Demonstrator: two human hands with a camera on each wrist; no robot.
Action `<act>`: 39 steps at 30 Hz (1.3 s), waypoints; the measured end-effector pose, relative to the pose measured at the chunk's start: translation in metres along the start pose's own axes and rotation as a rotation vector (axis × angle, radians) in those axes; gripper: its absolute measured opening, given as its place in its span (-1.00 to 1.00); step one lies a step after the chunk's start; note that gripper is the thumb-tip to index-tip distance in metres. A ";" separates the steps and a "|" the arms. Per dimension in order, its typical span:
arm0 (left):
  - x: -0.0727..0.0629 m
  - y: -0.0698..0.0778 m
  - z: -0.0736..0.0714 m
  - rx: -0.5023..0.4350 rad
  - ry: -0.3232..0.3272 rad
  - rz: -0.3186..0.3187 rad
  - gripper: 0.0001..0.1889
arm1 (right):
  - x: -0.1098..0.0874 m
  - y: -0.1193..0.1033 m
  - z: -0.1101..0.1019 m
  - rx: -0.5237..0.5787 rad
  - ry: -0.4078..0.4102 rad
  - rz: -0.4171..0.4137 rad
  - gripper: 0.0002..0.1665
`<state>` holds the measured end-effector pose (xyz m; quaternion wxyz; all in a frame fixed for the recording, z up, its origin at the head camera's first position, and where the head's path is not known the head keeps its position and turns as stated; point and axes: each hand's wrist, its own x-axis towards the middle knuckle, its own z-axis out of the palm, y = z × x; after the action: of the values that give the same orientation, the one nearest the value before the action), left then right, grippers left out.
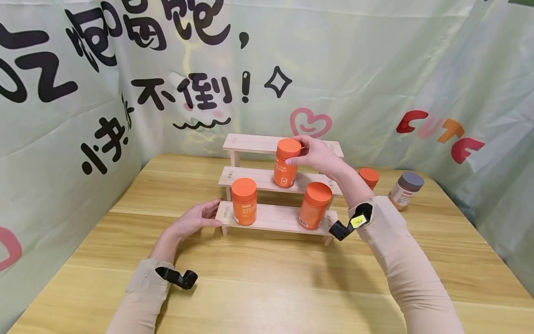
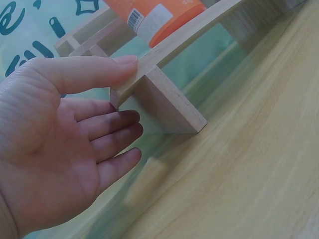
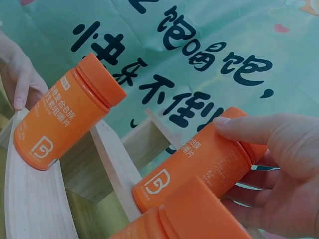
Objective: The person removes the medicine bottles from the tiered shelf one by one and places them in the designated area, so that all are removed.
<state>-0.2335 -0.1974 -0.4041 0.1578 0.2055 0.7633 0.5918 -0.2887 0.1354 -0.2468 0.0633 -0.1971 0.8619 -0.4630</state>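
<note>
A three-tier wooden display rack (image 1: 275,215) stands on the table. My right hand (image 1: 319,157) grips an orange jar (image 1: 282,172) with an orange lid, its base at the middle tier; thumb and fingers are around its upper part in the right wrist view. At the lowest tier's left end is my left hand (image 1: 193,221), pinching the board's corner (image 2: 130,82) with the thumb on top and the index finger at its edge. Two more orange jars are on that lowest tier, one at the left (image 1: 244,207) and one at the right (image 1: 313,208).
Right of the rack stands another orange-lidded jar (image 1: 369,176), partly hidden by my right forearm. Beside it is a jar with a grey lid (image 1: 405,190). A printed cloth backdrop (image 1: 367,69) hangs behind the wooden table (image 1: 267,287) and along its left side.
</note>
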 end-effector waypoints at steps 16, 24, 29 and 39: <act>0.000 -0.001 0.000 -0.001 -0.001 0.006 -0.15 | -0.003 0.001 0.001 -0.010 0.027 -0.001 -0.36; 0.001 -0.001 -0.001 -0.002 -0.006 0.009 -0.15 | -0.003 -0.002 -0.004 -0.031 0.043 0.000 -0.36; 0.001 -0.002 -0.001 0.009 -0.004 0.011 -0.16 | -0.006 -0.005 -0.011 -0.016 0.076 -0.007 -0.36; -0.001 -0.001 0.000 -0.004 -0.003 0.003 -0.15 | -0.015 -0.008 -0.028 -0.002 0.123 -0.034 -0.38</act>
<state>-0.2330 -0.1977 -0.4053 0.1582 0.2073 0.7615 0.5934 -0.2804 0.1592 -0.2251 0.0021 -0.1827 0.8610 -0.4746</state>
